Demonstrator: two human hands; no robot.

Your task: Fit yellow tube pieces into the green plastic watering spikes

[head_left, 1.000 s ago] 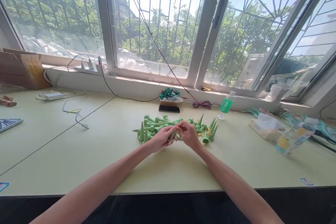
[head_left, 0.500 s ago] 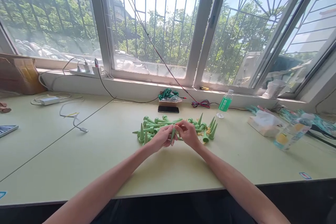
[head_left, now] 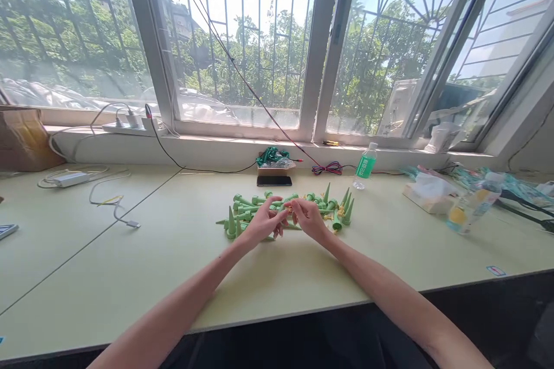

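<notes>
In the middle of the frame, the left hand (head_left: 258,223) and the right hand (head_left: 310,219) meet fingertip to fingertip above the bench (head_left: 130,265). Both have fingers curled in a pinch on 1 small green spike (head_left: 284,211), largely hidden between them. It sits just in front of a pile of green spikes (head_left: 242,207). Behind the pile lies a black phone (head_left: 274,181). A green-labelled water bottle (head_left: 365,166) stands to the upper right.

Both forearms stretch forward, left hand (head_left: 262,223) and right hand (head_left: 310,218) meeting fingertip to fingertip, fingers curled.
</notes>
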